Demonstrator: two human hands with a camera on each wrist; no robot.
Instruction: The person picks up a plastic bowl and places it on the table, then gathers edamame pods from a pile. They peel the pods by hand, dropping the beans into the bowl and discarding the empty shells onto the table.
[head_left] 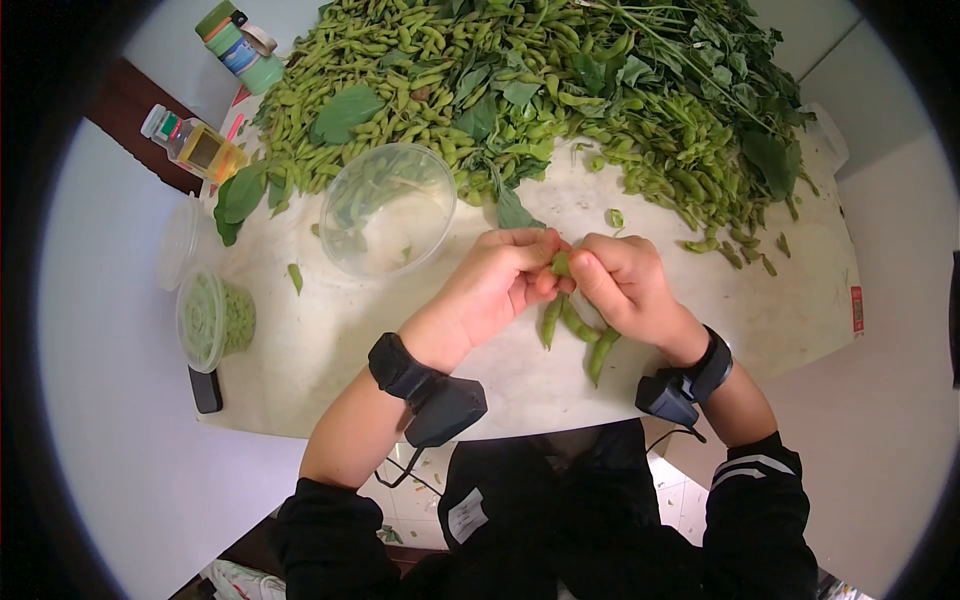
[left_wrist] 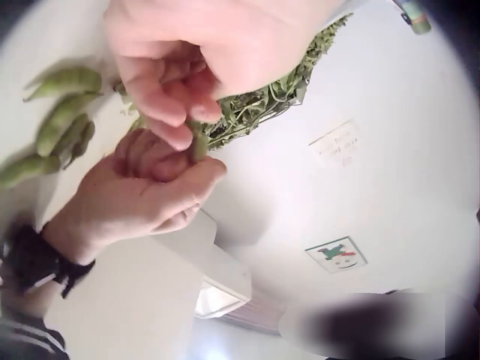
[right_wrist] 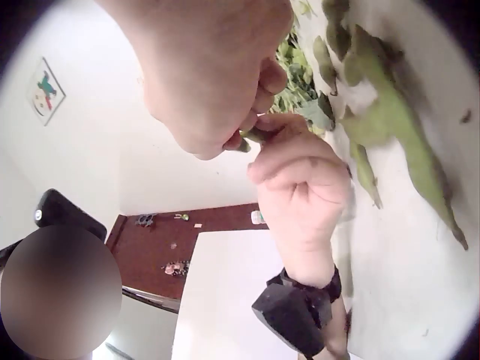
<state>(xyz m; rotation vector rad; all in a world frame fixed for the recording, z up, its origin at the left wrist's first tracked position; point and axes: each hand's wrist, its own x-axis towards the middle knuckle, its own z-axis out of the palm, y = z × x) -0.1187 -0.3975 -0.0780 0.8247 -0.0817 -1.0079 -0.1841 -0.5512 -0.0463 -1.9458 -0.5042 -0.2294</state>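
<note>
Over the front of the table, both hands meet at one green edamame pod (head_left: pixel 561 264). My left hand (head_left: pixel 485 290) pinches it between thumb and fingers from the left. On the other side, my right hand (head_left: pixel 635 288) grips the pod's other end, thumb laid along the top. The left wrist view shows the pod (left_wrist: pixel 199 144) between the two sets of fingertips; most of it is hidden by them. Just below the hands several loose pods (head_left: pixel 603 355) lie on the tabletop, seen larger as pods (right_wrist: pixel 405 127) in the right wrist view.
A big heap of edamame pods (head_left: pixel 430 100) with leafy stems (head_left: pixel 700 60) covers the table's back. A clear plastic bowl (head_left: pixel 415 215) stands left of the hands. Farther left are a tub of shelled beans (head_left: pixel 240 318), an oil bottle (head_left: pixel 200 150) and a green bottle (head_left: pixel 240 55).
</note>
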